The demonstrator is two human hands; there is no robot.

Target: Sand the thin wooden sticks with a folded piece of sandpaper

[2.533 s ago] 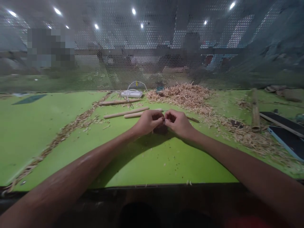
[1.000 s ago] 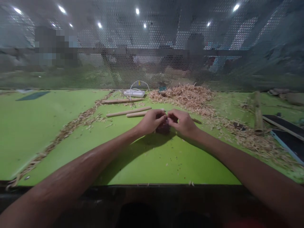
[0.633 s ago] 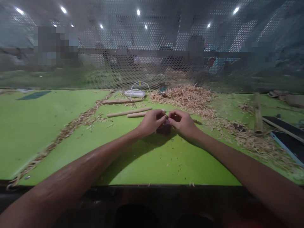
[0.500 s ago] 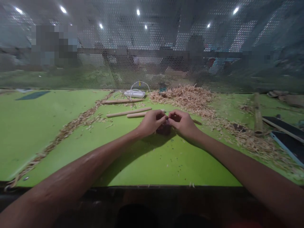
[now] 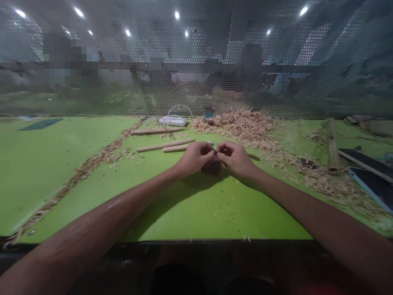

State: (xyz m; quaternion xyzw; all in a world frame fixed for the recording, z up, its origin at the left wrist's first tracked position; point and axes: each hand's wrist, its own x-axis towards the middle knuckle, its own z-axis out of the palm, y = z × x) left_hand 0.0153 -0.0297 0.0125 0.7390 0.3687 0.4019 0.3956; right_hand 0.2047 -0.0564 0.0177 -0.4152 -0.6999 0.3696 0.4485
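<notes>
Thumb and fingers of my left hand (image 5: pixel 198 156) are pinched together over the green table (image 5: pixel 196 209). Close on its right, my right hand (image 5: pixel 235 157) is closed in a similar pinch, the fingertips of both almost meeting. Whatever small thing lies between the fingertips is too small and dark to name. Just under the hands sits a dark reddish-brown block (image 5: pixel 211 166), partly covered by the fingers. Behind my left hand lie two pale wooden sticks, one (image 5: pixel 166 145) in full view and the other (image 5: pixel 176 148) partly behind the hand.
A heap of wood shavings (image 5: pixel 242 123) spreads toward the right. Behind the sticks are a flat wooden strip (image 5: pixel 156 131) and a white power strip (image 5: pixel 172 121) with a cable. A bamboo piece (image 5: pixel 332 147) and phone-like dark slabs (image 5: pixel 373 186) lie at the right. Mesh stands behind.
The whole view has shifted slightly. Both hands keep nearly the same pinched pose over the dark block, with only small finger movement.
</notes>
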